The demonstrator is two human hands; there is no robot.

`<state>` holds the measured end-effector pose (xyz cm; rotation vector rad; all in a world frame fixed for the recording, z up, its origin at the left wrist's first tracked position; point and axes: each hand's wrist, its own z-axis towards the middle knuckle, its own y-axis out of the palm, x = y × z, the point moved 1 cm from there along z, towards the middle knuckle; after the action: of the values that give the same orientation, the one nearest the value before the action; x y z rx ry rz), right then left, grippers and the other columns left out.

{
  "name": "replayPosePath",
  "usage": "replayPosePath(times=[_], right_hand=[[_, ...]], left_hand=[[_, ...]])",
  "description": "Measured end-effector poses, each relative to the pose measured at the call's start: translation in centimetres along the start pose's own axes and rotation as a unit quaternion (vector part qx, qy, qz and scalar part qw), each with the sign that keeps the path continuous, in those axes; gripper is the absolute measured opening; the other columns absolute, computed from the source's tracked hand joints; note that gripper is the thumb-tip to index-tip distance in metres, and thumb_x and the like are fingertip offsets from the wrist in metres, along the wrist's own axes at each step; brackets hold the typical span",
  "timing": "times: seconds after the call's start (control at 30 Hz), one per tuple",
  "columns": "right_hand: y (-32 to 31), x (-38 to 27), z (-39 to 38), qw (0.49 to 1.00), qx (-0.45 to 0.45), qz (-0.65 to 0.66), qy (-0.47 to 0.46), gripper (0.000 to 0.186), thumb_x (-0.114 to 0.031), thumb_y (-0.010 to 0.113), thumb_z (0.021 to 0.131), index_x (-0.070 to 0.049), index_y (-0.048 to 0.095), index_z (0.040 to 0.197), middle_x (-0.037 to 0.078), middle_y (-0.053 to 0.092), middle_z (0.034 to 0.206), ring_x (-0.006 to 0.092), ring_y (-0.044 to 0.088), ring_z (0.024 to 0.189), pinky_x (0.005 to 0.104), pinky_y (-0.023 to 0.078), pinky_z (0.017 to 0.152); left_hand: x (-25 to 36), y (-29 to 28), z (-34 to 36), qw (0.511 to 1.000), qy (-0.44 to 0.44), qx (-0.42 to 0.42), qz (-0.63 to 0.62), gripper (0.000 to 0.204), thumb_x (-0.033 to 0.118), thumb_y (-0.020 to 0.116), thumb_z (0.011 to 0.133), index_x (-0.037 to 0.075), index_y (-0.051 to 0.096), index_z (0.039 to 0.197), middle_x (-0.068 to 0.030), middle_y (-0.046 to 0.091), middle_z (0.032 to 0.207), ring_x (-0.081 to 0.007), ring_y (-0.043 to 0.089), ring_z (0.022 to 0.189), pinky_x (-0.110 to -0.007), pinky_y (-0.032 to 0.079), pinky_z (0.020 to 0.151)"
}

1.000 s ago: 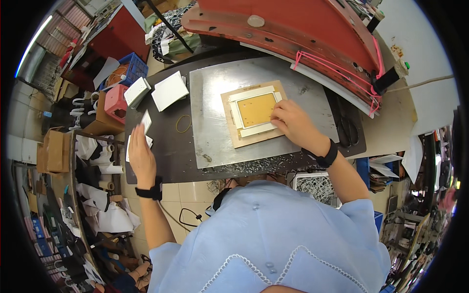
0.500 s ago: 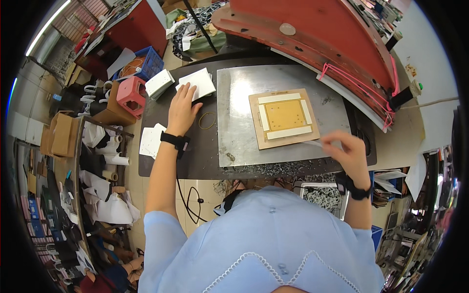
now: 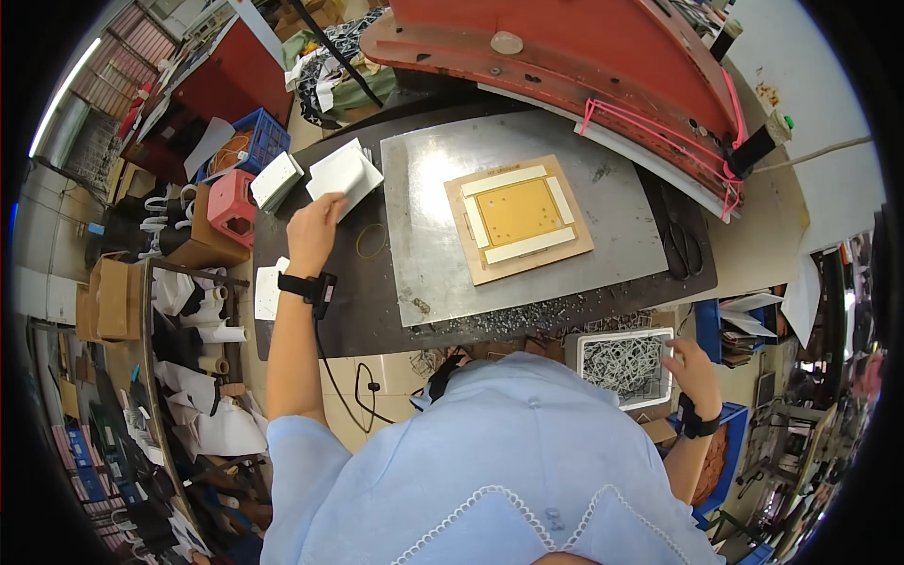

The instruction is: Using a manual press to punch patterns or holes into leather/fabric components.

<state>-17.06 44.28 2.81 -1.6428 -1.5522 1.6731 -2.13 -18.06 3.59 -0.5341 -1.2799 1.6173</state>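
At the left of the table, my left hand has its fingertips pinched on the near edge of a white card. That card lies askew over a stack of similar white cards. My right hand hangs off the table's front edge, beside a white bin of thin frame-shaped scraps. Its fingers are apart and I see nothing in them. Between the hands, a wooden die board with a yellow centre panel and pale strips around it rests on a metal plate.
A red machine arm with pink cord overhangs the far right. More white cards stand left of the stack, others nearer me. Scissors lie at the right, a rubber band by the plate, and dark bits along the front edge.
My right hand has moved from the die board's corner down to the scrap bin; the thin pale strip at its fingers no longer shows. My left hand drew back from lying flat and pinched a card.
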Motion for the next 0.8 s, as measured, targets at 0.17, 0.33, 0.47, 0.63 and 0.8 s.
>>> replayPosePath(times=[0.17, 0.33, 0.47, 0.63, 0.8], right_hand=[[0.0, -8.2, 3.9, 0.988, -0.001, 0.117, -0.099, 0.019, -0.015, 0.065, 0.089, 0.002, 0.069, 0.097, 0.014, 0.068, 0.088, 0.0275, 0.066, 0.081, 0.0350, 0.050, 0.071], [2.0, -17.3, 7.3, 0.884, -0.164, 0.421, -0.120, 0.025, -0.018, 0.057, 0.101, 0.001, 0.066, 0.113, 0.007, 0.070, 0.095, 0.0106, 0.064, 0.078, 0.0231, 0.052, 0.066], [3.3, -21.0, 9.1, 0.851, -0.195, 0.464, -0.148, 0.023, -0.018, 0.059, 0.100, 0.001, 0.062, 0.112, 0.005, 0.066, 0.090, 0.0092, 0.064, 0.075, 0.0228, 0.051, 0.064], [3.4, -16.8, 13.4, 0.879, -0.183, 0.420, -0.130, 0.021, -0.016, 0.059, 0.099, 0.002, 0.062, 0.110, 0.006, 0.067, 0.088, 0.0094, 0.064, 0.071, 0.0229, 0.052, 0.063], [3.1, -17.7, 17.4, 0.859, -0.143, 0.482, -0.094, 0.023, -0.016, 0.059, 0.099, 0.005, 0.058, 0.108, 0.011, 0.067, 0.086, 0.0144, 0.067, 0.072, 0.0239, 0.055, 0.064]], left_hand=[[4.8, -4.0, -1.3, 0.982, 0.069, 0.165, -0.056, 0.026, 0.007, 0.059, 0.095, 0.009, 0.068, 0.119, -0.0155, 0.071, 0.106, -0.0314, 0.070, 0.096, -0.039, 0.054, 0.080], [16.1, -4.6, -5.0, 0.941, 0.301, 0.153, -0.022, 0.041, 0.001, 0.060, 0.083, 0.004, 0.067, 0.123, -0.0136, 0.067, 0.125, -0.0273, 0.066, 0.113, -0.038, 0.055, 0.089], [21.5, -2.3, -9.1, 0.937, 0.338, 0.070, -0.054, 0.042, 0.009, 0.064, 0.083, -0.001, 0.063, 0.124, -0.0161, 0.066, 0.122, -0.0287, 0.064, 0.114, -0.039, 0.053, 0.092], [22.2, -1.9, -9.0, 0.946, 0.252, -0.018, -0.204, 0.036, 0.011, 0.071, 0.085, 0.002, 0.065, 0.120, -0.0170, 0.062, 0.128, -0.0336, 0.062, 0.113, -0.041, 0.051, 0.093], [18.4, 0.0, -6.9, 0.962, 0.129, -0.027, -0.241, 0.033, 0.014, 0.069, 0.089, 0.002, 0.064, 0.119, -0.0176, 0.060, 0.129, -0.0363, 0.059, 0.116, -0.041, 0.050, 0.095]])
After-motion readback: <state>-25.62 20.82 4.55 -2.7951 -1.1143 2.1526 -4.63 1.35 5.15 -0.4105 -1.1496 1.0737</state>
